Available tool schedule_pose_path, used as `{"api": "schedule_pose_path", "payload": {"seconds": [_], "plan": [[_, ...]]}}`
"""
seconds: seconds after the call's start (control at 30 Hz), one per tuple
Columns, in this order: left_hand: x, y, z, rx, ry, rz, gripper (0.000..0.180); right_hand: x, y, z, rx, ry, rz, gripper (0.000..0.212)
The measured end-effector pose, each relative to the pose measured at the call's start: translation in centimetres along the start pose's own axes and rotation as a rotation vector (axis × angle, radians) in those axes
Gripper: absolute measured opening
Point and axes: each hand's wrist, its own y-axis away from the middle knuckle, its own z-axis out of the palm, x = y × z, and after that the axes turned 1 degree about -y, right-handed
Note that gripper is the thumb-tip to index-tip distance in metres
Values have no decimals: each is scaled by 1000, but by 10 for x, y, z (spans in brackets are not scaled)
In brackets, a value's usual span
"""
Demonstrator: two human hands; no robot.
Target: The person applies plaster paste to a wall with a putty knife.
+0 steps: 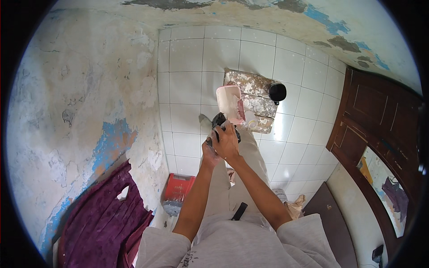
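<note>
Black bundle (218,119), crumpled, faintly glossy, partly hidden by right grip (226,140).

Mug (277,92) right of tub (222,99)

Soft, moderately bright light fills the frame, glaring white off the floor (286,134) right of center, with faint shadows at upper center. Fisheye distortion bows the brown panels (366,100) at right; black vignetting swallows the corners.
</note>
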Motion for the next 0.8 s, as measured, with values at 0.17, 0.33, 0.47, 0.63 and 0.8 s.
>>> {"api": "schedule_pose_path", "payload": {"seconds": [0.17, 0.33, 0.47, 0.63, 0.8], "plan": [[4, 0, -11, -2, -9, 38, 36, -4, 1, 5, 3, 4, -26, 25], [-7, 8, 6, -5, 22, 33, 36, 6, 6, 7, 31, 49, -50, 25], [-6, 8, 3, -70, 38, 41, 36, 1, 5, 6, -19, 3, -19, 26], [-6, 5, 4, -123, 50, 13, 37, 2, 5, 4, -3, 29, -20, 28], [-6, 4, 5, -152, 29, -6, 38, 3, 4, 0, -45, 7, 15, 29]]}}
